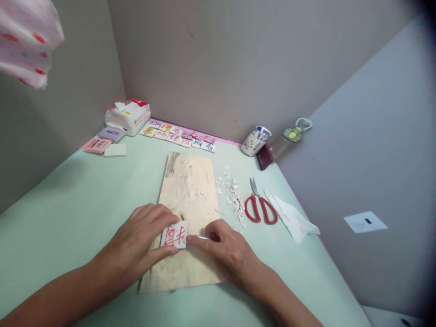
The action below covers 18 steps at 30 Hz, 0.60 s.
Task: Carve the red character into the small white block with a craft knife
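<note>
On a wooden board (190, 190) lies a small white carving block (176, 235) marked with red characters. My left hand (143, 236) grips it, the fingers at its far edge and the thumb along its near edge. My right hand (228, 254) is closed around a slim carving knife (203, 237), mostly hidden in the grip. The index finger points at the block's right edge, and the knife's tip is too small to make out there. Pale shavings (235, 200) are heaped along the board's right side.
Red-handled scissors (261, 209) and a crumpled white tissue (294, 218) lie to the right. Marked blocks (184, 134) line the back edge. A tissue pack (129, 116) and coloured boxes (97, 145) stand back left; a can (255, 143) and bottle (288, 141) back right.
</note>
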{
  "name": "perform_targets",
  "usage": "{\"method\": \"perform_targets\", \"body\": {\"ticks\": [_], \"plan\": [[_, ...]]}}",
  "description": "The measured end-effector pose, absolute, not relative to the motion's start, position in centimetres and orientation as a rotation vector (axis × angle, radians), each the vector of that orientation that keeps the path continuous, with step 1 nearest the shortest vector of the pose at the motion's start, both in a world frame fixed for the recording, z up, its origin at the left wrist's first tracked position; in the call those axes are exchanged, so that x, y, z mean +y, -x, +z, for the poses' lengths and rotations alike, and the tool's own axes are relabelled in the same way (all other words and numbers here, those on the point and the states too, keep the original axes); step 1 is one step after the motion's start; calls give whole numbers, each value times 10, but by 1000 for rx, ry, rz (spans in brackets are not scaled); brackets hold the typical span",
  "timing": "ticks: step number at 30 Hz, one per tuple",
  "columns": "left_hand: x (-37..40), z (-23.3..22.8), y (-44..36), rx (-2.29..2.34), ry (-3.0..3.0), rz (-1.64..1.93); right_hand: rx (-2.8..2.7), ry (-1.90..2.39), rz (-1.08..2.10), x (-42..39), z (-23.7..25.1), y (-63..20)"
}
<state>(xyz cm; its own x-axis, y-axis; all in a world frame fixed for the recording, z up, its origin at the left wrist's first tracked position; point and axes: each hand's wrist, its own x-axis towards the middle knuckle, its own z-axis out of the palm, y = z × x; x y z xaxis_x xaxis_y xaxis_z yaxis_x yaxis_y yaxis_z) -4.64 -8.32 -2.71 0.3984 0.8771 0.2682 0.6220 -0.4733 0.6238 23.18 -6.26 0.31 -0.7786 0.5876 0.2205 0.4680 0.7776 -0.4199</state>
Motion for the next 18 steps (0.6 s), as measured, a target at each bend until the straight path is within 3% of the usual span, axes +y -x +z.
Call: {"method": "perform_targets", "body": {"ticks": [4,9,11,18], "plan": [[-82,-29,48,1279,-2225,784,-2418,819,646,-56,4,-238],[-83,-31,49,1282,-2221,790,-2383,1006,109,-49,1,-250],[-83,-32,48,1283,-2221,799,-2407,999,37,-52,3,-251],[-84,-29,46,1300,-2218,814,-2601,874,329,-70,13,-240]]}}
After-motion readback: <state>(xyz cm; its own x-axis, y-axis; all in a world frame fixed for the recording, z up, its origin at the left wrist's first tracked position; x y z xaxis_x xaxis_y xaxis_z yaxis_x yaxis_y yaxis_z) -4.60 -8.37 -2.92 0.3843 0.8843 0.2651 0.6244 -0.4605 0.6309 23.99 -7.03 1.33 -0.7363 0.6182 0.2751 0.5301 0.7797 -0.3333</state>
